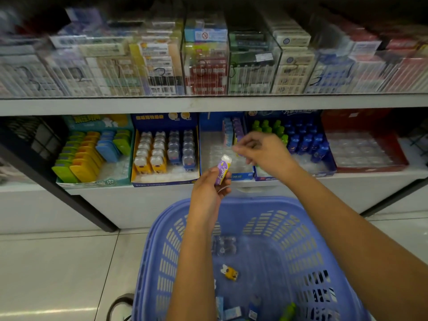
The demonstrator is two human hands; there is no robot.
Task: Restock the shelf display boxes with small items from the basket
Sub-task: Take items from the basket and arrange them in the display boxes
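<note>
My left hand [207, 189] is shut on a small purple and white pack [222, 168], held upright above the far rim of the blue plastic basket [234, 201]. My right hand [262, 151] hovers over the middle blue display box [242, 175], its fingertips pinched together beside the few purple and blue packs [236, 132] standing at the box's back. Whether these fingers hold anything is unclear. Most of that box's clear tray is bare. In the basket lie a yellow bear-shaped item [230, 272], clear packs [223, 246], a green bottle [288, 311] and small blue packs [232, 312].
On the lower shelf stand a teal box of coloured cases [92, 149], a box of bear-shaped items [164, 154], a box of green and blue bottles [298, 140] and a red box [366, 148]. Clear bins of packs fill the upper shelf [208, 66]. A dark post [58, 188] slants at left.
</note>
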